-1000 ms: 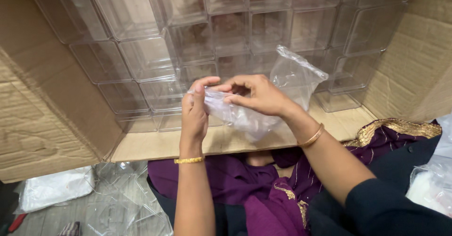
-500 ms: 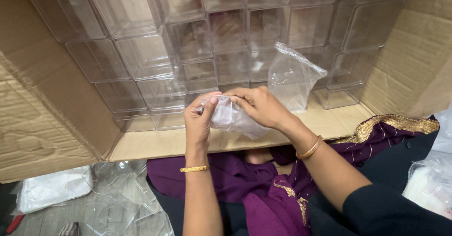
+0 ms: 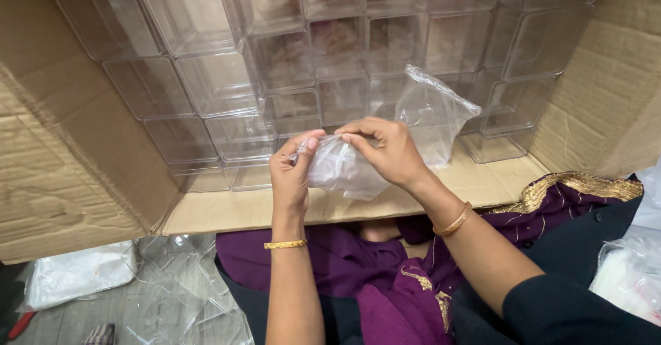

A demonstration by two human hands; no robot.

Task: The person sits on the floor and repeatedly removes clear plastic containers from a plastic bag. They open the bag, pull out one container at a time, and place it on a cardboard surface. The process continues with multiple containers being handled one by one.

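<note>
Both my hands grip one clear plastic bag [image 3: 434, 114] with a clear box inside it, held in front of an open cardboard carton [image 3: 62, 173]. My left hand [image 3: 292, 169] pinches the crumpled bag end with thumb and fingertips. My right hand [image 3: 389, 152] grips the same crumpled end from the right, fingers curled over it. The bag's far end sticks up toward the right. A gold bangle sits on each wrist.
The carton lies on its side and holds several stacked clear plastic boxes [image 3: 213, 83]. Its lower flap [image 3: 234, 211] lies over my lap in purple cloth [image 3: 344, 269]. Loose clear wrappers [image 3: 179, 283] and white bags [image 3: 76, 273] lie on the floor at left; another bag [image 3: 630, 273] at right.
My hands have drawn closer together and dropped slightly. The bag is bunched tighter between them.
</note>
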